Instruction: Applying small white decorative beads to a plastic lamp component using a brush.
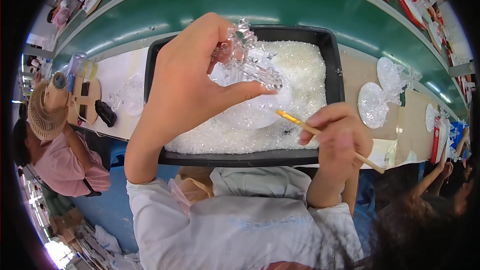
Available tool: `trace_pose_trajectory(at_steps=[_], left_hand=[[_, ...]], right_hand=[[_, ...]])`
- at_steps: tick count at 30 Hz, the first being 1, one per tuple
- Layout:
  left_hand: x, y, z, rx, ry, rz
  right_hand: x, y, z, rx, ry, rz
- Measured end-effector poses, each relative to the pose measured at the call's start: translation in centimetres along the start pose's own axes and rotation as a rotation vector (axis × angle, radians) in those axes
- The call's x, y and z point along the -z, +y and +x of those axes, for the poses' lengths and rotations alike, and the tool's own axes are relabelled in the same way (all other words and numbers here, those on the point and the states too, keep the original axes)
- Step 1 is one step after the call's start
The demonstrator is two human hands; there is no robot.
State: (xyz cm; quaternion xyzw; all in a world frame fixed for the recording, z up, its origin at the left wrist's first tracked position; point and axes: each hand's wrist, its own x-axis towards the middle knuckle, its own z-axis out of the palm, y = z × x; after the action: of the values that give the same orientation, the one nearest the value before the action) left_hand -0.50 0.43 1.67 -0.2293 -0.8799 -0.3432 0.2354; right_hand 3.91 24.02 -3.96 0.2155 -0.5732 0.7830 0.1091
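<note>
The left hand (pixel 185 77) was half closed around the clear ornament (pixel 256 71) above the black tray (pixel 240 160), the right hand (pixel 342 132) pinched the thin brush (pixel 295 121), and too strong a left squeeze could, I judged, crack the ornament's delicate parts.

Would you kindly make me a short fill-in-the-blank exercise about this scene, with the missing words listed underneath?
1. The left hand holds a clear ornament over a tray coloured ____.
2. The right hand holds a brush, its yellow tip pointing toward the ____ hand.
3. The granules in the tray are coloured ____.
4. The person in pink is on the picture's ____ side.

Missing words: black; left; white; left.
</note>
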Motion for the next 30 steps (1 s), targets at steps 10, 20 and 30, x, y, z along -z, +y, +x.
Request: trace_pose_trajectory(at_steps=[10, 20, 30], left_hand=[[-0.3, -0.6, -1.0, 0.021, -0.008, 0.042], [-0.3, -0.2, -1.2, 0.019, -0.005, 0.055], [-0.3, 0.1, -1.6, 0.014, -0.015, 0.07]], right_hand=[[-0.8, 0.9, -0.8, 0.015, -0.031, -0.247], [-0.5, 0.6, -0.3, 0.101, -0.202, -0.385], [-0.4, 0.5, -0.2, 0.122, -0.307, -0.439]])
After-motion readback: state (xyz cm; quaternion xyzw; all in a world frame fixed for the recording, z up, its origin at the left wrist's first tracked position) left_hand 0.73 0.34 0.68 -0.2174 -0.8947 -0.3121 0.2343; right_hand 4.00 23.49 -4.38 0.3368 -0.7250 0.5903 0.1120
